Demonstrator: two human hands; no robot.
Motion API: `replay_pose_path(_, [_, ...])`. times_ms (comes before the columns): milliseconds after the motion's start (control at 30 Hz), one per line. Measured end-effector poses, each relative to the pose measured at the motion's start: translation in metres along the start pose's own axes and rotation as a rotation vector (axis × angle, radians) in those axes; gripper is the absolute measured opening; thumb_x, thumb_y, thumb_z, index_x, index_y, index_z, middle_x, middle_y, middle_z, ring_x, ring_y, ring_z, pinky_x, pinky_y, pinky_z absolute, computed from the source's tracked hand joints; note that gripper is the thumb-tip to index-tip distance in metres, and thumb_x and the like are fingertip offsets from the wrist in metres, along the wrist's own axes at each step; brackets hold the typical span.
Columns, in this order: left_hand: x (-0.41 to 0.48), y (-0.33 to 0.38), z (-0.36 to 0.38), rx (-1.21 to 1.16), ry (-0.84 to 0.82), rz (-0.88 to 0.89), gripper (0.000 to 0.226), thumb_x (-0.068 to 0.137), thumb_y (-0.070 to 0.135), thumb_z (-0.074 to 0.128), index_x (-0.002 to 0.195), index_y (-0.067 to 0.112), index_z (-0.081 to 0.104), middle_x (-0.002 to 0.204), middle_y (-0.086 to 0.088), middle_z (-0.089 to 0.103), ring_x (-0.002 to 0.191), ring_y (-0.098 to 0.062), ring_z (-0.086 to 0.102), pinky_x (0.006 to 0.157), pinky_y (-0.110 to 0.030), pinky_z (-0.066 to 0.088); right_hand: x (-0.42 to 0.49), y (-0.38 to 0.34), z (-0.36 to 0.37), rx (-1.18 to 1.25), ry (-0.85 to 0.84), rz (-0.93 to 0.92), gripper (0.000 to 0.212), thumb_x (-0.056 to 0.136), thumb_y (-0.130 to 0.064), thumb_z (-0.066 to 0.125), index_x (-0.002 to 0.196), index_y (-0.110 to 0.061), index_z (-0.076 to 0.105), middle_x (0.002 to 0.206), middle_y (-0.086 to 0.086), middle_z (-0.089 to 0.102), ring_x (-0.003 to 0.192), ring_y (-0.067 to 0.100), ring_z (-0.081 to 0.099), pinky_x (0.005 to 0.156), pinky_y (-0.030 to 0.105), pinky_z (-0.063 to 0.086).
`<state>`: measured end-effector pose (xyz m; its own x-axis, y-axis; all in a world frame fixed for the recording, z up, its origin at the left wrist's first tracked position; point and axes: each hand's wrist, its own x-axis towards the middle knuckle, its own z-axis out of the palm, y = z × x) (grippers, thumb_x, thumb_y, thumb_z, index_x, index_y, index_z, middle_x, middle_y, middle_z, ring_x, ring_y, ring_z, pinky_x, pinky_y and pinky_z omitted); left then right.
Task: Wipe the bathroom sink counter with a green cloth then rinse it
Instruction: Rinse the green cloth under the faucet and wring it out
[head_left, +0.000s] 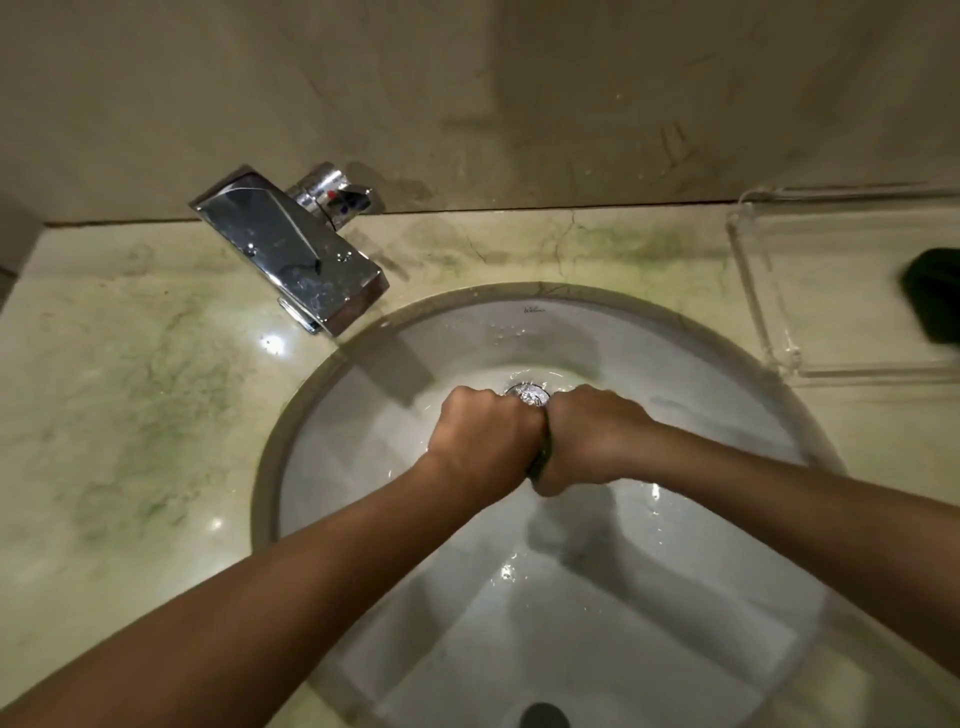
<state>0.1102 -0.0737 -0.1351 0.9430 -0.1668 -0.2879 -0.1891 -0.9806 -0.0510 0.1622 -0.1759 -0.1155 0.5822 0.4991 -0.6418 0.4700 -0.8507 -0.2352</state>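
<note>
Both my hands are fists pressed together over the middle of the white round sink basin. My left hand and my right hand grip the green cloth, of which only a dark sliver shows between them. The chrome drain lies just beyond my knuckles. Water glistens on the basin floor below my hands. The marble counter surrounds the basin.
A chrome faucet juts from the back wall at upper left; no water runs from it. A clear plastic tray sits on the counter at the right, with a dark object in it at the frame edge.
</note>
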Motion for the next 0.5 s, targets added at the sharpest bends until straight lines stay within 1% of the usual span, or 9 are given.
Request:
replay_pose_path(33, [0.002, 0.0, 0.004, -0.042, -0.016, -0.04, 0.002, 0.088, 0.019, 0.046, 0.089, 0.021, 0.047, 0.097, 0.0, 0.065, 0.086, -0.025, 0.064, 0.056, -0.024, 0.03, 0.002, -0.001, 0.003, -0.12, 0.128, -0.018, 0.034, 0.071, -0.028, 0.068, 0.062, -0.022, 0.036, 0.062, -0.007, 0.039, 0.061, 0.018, 0.046, 0.052, 0.022, 0.03])
replay_pose_path(67, [0.004, 0.0, 0.006, -0.088, -0.014, -0.091, 0.009, 0.089, 0.024, 0.047, 0.095, 0.022, 0.052, 0.098, 0.001, 0.065, 0.087, -0.025, 0.064, 0.061, -0.026, 0.033, 0.005, 0.0, 0.007, -0.201, 0.223, -0.052, 0.035, 0.076, -0.026, 0.063, 0.063, -0.022, 0.032, 0.063, -0.007, 0.035, 0.065, 0.02, 0.045, 0.053, 0.023, 0.027])
replay_pose_path(133, [0.007, -0.002, 0.007, -0.277, -0.07, -0.192, 0.014, 0.088, 0.033, 0.05, 0.096, 0.022, 0.056, 0.1, 0.001, 0.064, 0.091, -0.025, 0.062, 0.067, -0.027, 0.037, 0.012, 0.004, 0.015, -0.344, 0.377, -0.168, 0.037, 0.074, -0.015, 0.062, 0.06, -0.02, 0.028, 0.059, -0.006, 0.04, 0.061, 0.023, 0.044, 0.048, 0.021, 0.017])
replay_pose_path(167, [0.008, -0.003, 0.007, -0.433, -0.122, -0.229, 0.011, 0.087, 0.032, 0.053, 0.087, 0.022, 0.054, 0.097, 0.0, 0.064, 0.09, -0.025, 0.061, 0.068, -0.027, 0.037, 0.014, 0.007, 0.018, -0.422, 0.416, -0.241, 0.043, 0.062, -0.01, 0.069, 0.056, -0.02, 0.028, 0.054, -0.005, 0.046, 0.051, 0.024, 0.045, 0.047, 0.018, 0.011])
replay_pose_path(233, [0.008, -0.003, 0.007, -0.782, -0.204, -0.253, 0.022, 0.083, 0.019, 0.057, 0.065, 0.018, 0.045, 0.079, -0.006, 0.06, 0.079, -0.026, 0.057, 0.064, -0.024, 0.035, 0.02, 0.016, 0.023, -0.494, 0.526, -0.334, 0.045, 0.034, -0.001, 0.074, 0.047, -0.021, 0.036, 0.04, -0.002, 0.046, 0.033, 0.02, 0.044, 0.05, 0.014, 0.007])
replay_pose_path(267, [0.007, -0.002, 0.008, -0.96, -0.244, -0.263, 0.027, 0.081, 0.01, 0.058, 0.059, 0.015, 0.043, 0.068, -0.007, 0.056, 0.068, -0.025, 0.053, 0.06, -0.023, 0.033, 0.026, 0.021, 0.027, -0.524, 0.576, -0.377, 0.039, 0.032, 0.002, 0.071, 0.046, -0.019, 0.041, 0.038, -0.001, 0.045, 0.031, 0.019, 0.043, 0.049, 0.015, 0.01])
replay_pose_path(367, [0.001, 0.001, 0.009, -1.363, -0.329, -0.336, 0.03, 0.078, -0.002, 0.058, 0.057, 0.011, 0.041, 0.044, 0.006, 0.036, 0.042, -0.008, 0.033, 0.044, -0.019, 0.025, 0.029, 0.029, 0.028, -0.643, 0.783, -0.54, 0.018, 0.052, 0.001, 0.058, 0.052, -0.015, 0.05, 0.043, 0.001, 0.045, 0.037, 0.02, 0.043, 0.045, 0.022, 0.021])
replay_pose_path(433, [0.0, 0.005, 0.009, -1.427, -0.382, -0.364, 0.036, 0.079, 0.001, 0.059, 0.055, 0.015, 0.035, 0.045, 0.003, 0.03, 0.037, -0.008, 0.026, 0.041, -0.019, 0.018, 0.029, 0.033, 0.025, -0.659, 0.938, -0.63, 0.02, 0.066, 0.002, 0.049, 0.056, -0.015, 0.05, 0.046, 0.001, 0.044, 0.04, 0.019, 0.041, 0.047, 0.023, 0.023])
replay_pose_path(500, [0.0, 0.007, 0.009, -1.467, -0.408, -0.377, 0.04, 0.079, 0.004, 0.06, 0.053, 0.018, 0.033, 0.046, 0.003, 0.028, 0.037, -0.009, 0.025, 0.042, -0.02, 0.017, 0.03, 0.037, 0.023, -0.674, 1.003, -0.683, 0.021, 0.069, 0.003, 0.052, 0.058, -0.015, 0.05, 0.048, 0.001, 0.043, 0.043, 0.02, 0.04, 0.05, 0.025, 0.023])
